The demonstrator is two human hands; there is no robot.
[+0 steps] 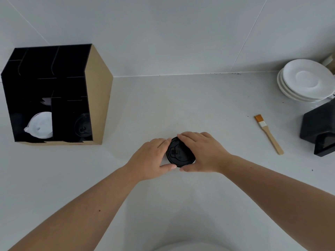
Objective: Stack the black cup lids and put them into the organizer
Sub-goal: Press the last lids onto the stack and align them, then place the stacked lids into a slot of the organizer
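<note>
The counter (181, 109) is pale grey and smooth, with a few dark specks on it, and it meets a wall of large light tiles (163, 33) at the back. On the left side stands the organizer (98, 98), black inside with tan cardboard outer walls, divided into several compartments. In its lower left compartment there are white lids (40, 126) leaning together, and in the lower right compartment some black lids (82, 126) are seen in the shadow; the upper compartments are too dark to tell. At the far right are stacked white saucers (306, 80), a black angular object (319, 129), and a small brush (269, 134) with orange bristles lying flat. In the middle of the counter, the stack of black cup lids (179, 153) sits between both hands. The left hand (150, 158) and the right hand (204, 153) are closed around its sides, fingers on the far rim and thumbs on the near rim.
</note>
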